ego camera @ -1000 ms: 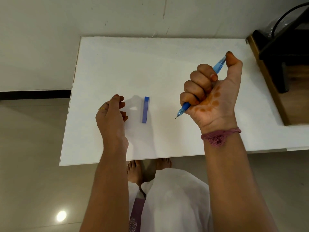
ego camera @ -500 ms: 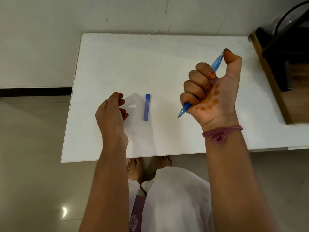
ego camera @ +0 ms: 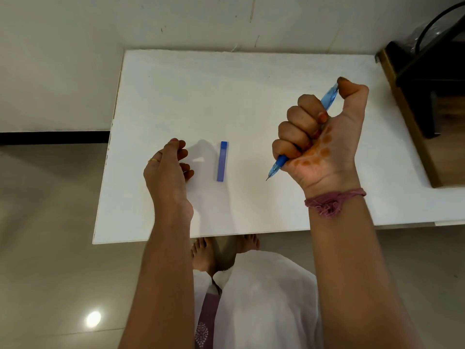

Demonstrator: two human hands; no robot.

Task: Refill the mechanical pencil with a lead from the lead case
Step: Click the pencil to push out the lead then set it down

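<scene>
A blue mechanical pencil [ego camera: 278, 165] is gripped in the fist of my right hand [ego camera: 319, 137], tip pointing down and left above the table, with my thumb pressed on its top end. The slim blue lead case [ego camera: 222, 161] lies flat on the white table [ego camera: 226, 96], between my two hands. My left hand [ego camera: 168, 170] rests on the table just left of the case, fingers loosely curled, holding nothing and not touching the case.
A wooden shelf unit with a black object [ego camera: 427, 96] stands at the table's right edge. A pale wall runs behind the table. The table's front edge [ego camera: 226, 235] is close to my body, with tiled floor and my feet below.
My hands have hardly moved. My right thumb has stayed on the pencil's top end, and the view has shifted slightly.
</scene>
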